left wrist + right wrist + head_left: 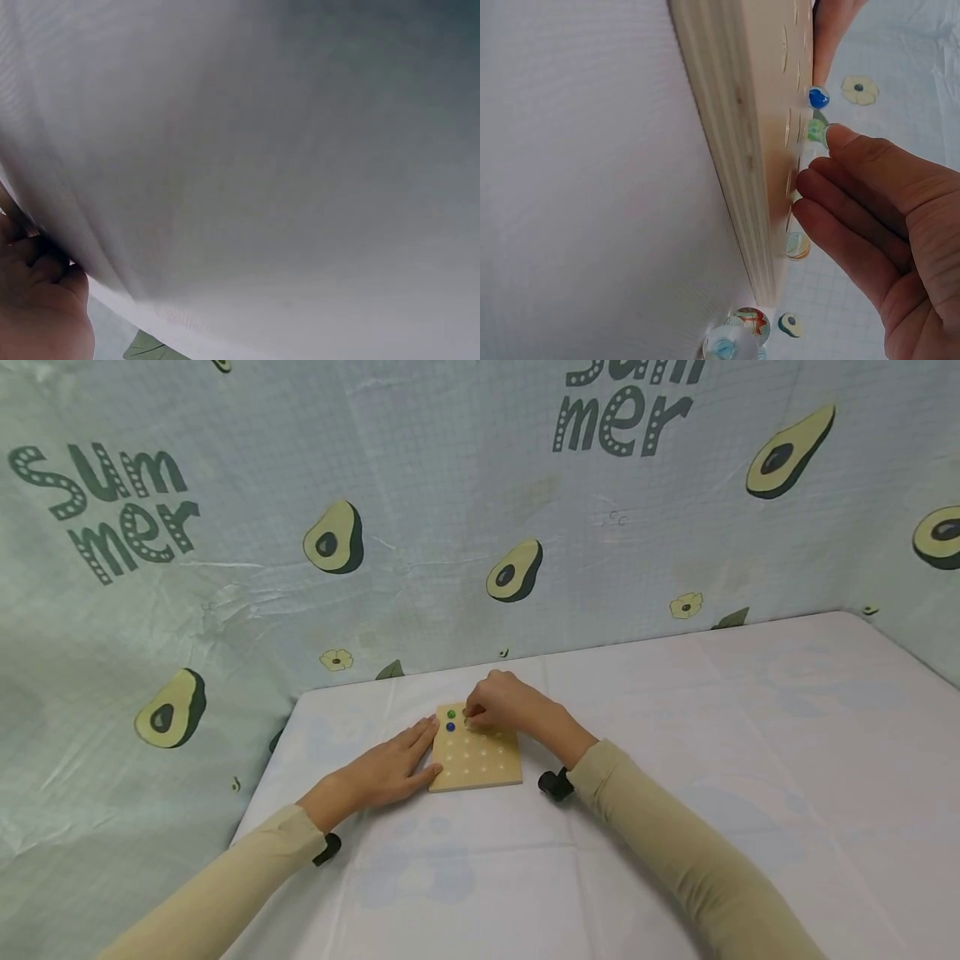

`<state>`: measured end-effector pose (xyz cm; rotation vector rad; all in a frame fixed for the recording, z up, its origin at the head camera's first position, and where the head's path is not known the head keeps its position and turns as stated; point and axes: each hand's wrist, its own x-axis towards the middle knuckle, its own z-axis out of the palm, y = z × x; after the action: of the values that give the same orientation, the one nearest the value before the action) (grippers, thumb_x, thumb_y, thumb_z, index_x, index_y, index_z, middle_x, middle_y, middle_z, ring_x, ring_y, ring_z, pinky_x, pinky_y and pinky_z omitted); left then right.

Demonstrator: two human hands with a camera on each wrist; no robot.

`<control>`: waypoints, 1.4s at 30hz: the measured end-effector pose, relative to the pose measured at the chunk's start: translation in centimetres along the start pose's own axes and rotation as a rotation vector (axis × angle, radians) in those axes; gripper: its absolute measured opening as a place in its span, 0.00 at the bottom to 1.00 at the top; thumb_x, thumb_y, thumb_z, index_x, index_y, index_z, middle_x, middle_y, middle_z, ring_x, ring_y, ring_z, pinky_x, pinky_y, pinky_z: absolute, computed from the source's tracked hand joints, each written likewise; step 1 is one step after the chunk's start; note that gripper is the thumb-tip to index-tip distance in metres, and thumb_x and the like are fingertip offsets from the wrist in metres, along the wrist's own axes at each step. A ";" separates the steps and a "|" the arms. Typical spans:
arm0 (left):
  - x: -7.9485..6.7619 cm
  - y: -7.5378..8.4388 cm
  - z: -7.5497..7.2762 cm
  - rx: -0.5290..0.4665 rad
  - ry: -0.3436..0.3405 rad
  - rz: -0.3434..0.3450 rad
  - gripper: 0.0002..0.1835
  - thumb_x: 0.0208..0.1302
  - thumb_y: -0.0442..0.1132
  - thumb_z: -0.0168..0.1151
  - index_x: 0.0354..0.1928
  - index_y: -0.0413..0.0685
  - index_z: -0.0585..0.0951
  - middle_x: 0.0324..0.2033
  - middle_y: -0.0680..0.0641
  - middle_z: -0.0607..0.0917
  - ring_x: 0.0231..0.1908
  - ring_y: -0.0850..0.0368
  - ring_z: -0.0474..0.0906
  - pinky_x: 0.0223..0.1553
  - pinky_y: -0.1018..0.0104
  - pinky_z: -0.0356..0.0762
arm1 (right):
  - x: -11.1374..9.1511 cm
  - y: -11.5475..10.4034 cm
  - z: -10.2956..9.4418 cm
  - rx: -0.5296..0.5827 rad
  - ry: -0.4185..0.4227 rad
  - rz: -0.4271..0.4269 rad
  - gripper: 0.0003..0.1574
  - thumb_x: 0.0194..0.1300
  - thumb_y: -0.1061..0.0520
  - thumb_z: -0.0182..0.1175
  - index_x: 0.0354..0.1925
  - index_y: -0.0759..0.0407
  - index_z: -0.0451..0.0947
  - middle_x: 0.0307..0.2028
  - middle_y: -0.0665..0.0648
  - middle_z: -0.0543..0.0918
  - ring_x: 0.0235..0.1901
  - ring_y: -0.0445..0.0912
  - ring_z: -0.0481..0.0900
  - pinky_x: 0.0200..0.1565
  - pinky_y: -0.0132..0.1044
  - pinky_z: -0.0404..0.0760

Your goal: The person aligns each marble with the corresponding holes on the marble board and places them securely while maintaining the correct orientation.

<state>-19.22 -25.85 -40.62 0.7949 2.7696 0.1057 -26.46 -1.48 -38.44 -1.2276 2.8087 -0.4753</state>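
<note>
Marble pinched by right hand at wooden board.
Marble is held at the board's far-left part, just beside green marble and blue marble; board's left edge is touched by left hand, fingers extended; white table underneath.

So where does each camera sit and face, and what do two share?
Head: worn on the head, looking forward and down at the wooden marble board; both sleeves, left grip and right grip show.
Left wrist: on that wrist, facing forward over white tablecloth, which mostly fills the picture; part of the left grip at lower left.
Right wrist: on that wrist, looking past the board's edge to the backdrop; right grip at right.
Head and right wrist share the board, blue marble and both grips.
</note>
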 end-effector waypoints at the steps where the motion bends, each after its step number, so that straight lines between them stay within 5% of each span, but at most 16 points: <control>1: 0.0 0.0 0.0 0.004 -0.001 -0.001 0.45 0.79 0.65 0.39 0.81 0.41 0.42 0.80 0.40 0.46 0.79 0.44 0.44 0.75 0.47 0.53 | 0.0 0.0 0.0 -0.006 -0.002 0.002 0.12 0.68 0.52 0.69 0.46 0.55 0.91 0.40 0.50 0.90 0.33 0.38 0.79 0.42 0.32 0.81; 33: 0.0 0.1 -0.3 0.045 -0.011 0.008 0.44 0.79 0.62 0.41 0.81 0.38 0.45 0.80 0.39 0.48 0.79 0.44 0.47 0.75 0.49 0.54 | 0.6 -0.8 -0.2 -0.076 -0.089 0.000 0.09 0.68 0.53 0.69 0.42 0.55 0.91 0.38 0.49 0.90 0.30 0.37 0.79 0.37 0.29 0.81; 42: 0.1 0.2 -0.4 0.036 -0.009 -0.003 0.45 0.79 0.64 0.40 0.81 0.39 0.44 0.80 0.39 0.48 0.79 0.44 0.47 0.75 0.48 0.54 | -0.9 0.1 -0.7 0.019 -0.066 -0.013 0.13 0.69 0.54 0.68 0.50 0.56 0.89 0.42 0.50 0.90 0.36 0.38 0.81 0.43 0.31 0.82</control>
<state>-19.30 -25.66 -40.26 0.7979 2.7715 0.0523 -25.99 -0.56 -37.85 -1.2354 2.7366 -0.4525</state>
